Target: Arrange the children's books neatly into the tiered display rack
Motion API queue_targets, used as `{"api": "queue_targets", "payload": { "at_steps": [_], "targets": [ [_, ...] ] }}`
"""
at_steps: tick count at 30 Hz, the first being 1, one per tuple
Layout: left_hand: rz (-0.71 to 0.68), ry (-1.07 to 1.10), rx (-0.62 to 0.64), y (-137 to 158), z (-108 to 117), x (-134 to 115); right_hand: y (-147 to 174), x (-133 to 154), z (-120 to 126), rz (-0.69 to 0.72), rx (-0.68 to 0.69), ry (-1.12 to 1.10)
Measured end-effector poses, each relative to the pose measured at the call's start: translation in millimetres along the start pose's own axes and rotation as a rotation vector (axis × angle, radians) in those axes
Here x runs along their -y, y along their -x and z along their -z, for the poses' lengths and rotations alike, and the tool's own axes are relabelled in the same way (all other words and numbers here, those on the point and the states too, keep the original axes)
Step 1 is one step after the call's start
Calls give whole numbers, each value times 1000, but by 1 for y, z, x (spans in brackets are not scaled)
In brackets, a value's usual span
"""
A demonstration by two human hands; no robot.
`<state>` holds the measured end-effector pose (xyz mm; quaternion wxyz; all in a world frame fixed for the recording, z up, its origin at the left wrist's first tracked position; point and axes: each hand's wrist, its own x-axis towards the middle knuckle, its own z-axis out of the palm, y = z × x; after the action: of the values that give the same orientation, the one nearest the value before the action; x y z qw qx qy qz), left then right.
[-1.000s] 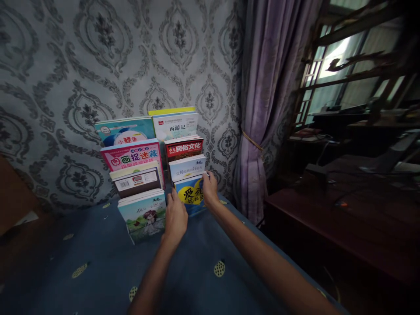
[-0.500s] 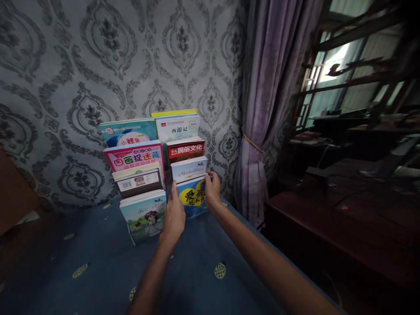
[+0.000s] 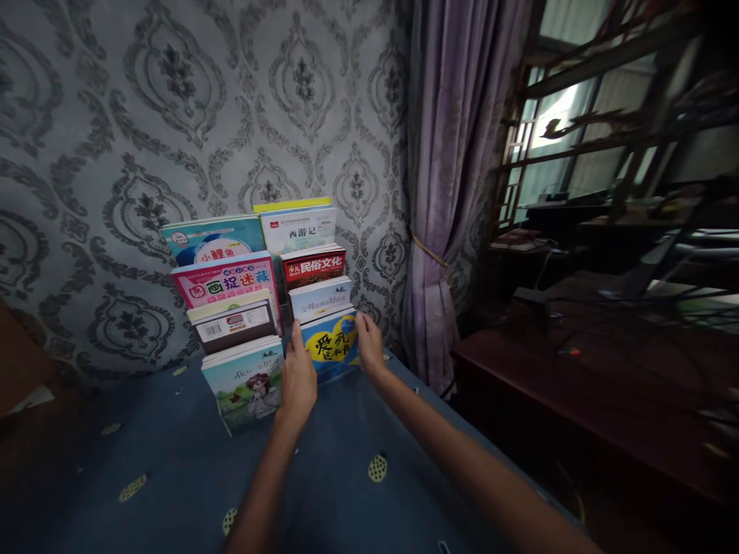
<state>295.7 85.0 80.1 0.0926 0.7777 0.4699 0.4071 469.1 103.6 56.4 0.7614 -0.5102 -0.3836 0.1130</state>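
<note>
Had fingers of left hand point(image 3: 299, 382) and right hand point(image 3: 370, 346) against opposite edges of the blue book point(image 3: 330, 346), upright on dark blue cloth point(image 3: 335, 477) before a white book point(image 3: 320, 298); could not tell whether clamped.

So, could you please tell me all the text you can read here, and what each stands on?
"爱死这本书": blue book
"父母是我的好", ending blurred: pale book
"少儿 民俗文化": red book
"西游记": white book
"小鲤鱼": teal book
"图画捉迷藏": pink book
Too small or blurred: text on green book, brown book; other small print.
</note>
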Motion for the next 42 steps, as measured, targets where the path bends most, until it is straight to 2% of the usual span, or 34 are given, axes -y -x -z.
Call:
{"api": "queue_targets", "payload": {
  "at_steps": [5,8,14,22,25,28,31,34,39,42],
  "targets": [
    [-9,-49,6,1,0,-3,32,-26,15,52,99,15],
    [-13,-71,2,0,-1,-3,44,-42,17,95,47,124],
    [-38,-68,-14,-1,-3,2,49,-63,16,189,-15,284],
    [-53,-112,-39,0,-5,2,52,-71,18,211,-16,352],
    [-31,-145,-28,11,-8,3,53,-71,18,219,-13,383],
    [-78,-212,-33,38,-15,12,53,-71,19,227,-11,411],
    [-203,-376,97,71,-25,27,52,-70,19,227,-2,423],
    [-263,-499,256,91,-36,40,52,-70,20,216,12,430],
    [-258,-445,313,89,-52,52,52,-69,22,197,54,440],
    [-246,-414,321,84,-57,55,52,-60,22,284,39,501]
  ]
}}
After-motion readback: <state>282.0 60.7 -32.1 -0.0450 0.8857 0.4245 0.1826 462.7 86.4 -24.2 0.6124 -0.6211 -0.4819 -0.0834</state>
